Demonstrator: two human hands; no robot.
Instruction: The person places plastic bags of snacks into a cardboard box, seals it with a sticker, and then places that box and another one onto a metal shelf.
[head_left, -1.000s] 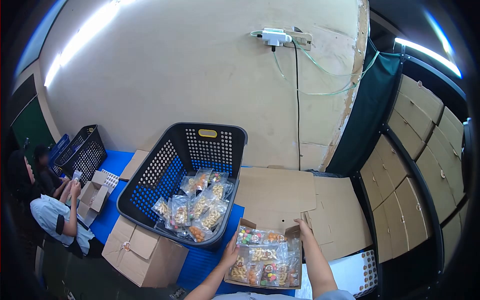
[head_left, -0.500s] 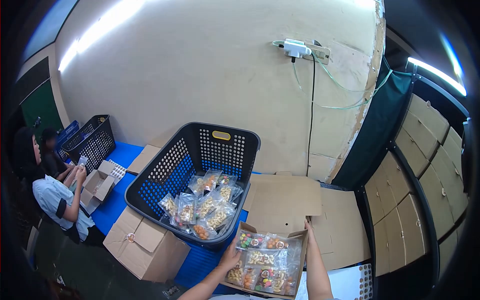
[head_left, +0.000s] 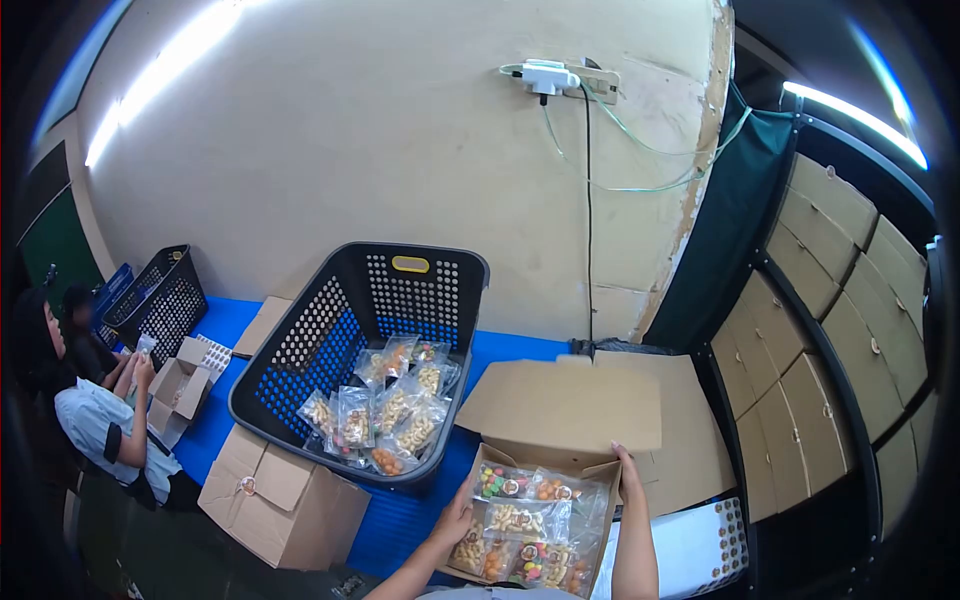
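An opened cardboard box (head_left: 597,478) sits low in front of me, its lid (head_left: 565,405) folded back on the far side. Inside lie clear packets (head_left: 515,520) of cashew-like nuts, orange balls and colourful sweets. My left hand (head_left: 457,517) grips the box's left wall, fingers partly hidden behind it. At the far right corner, my right hand (head_left: 630,478) closes around the opposite wall, close to the lid's edge. Beyond the box, to the left, a black perforated basket (head_left: 300,350) holds several similar packets (head_left: 400,410).
A closed carton (head_left: 285,500) stands left of the basket. Sticker sheets (head_left: 725,540) and flat cardboard (head_left: 690,420) lie at right, near shelves of boxes (head_left: 790,430). A co-worker (head_left: 110,420) handles a packet by another carton (head_left: 180,385). Cables (head_left: 589,230) hang down the wall.
My view has turned slightly right, so the basket and wall appear farther left. The lid looks wider and more raised from the cardboard behind it. Both hands still hold the box.
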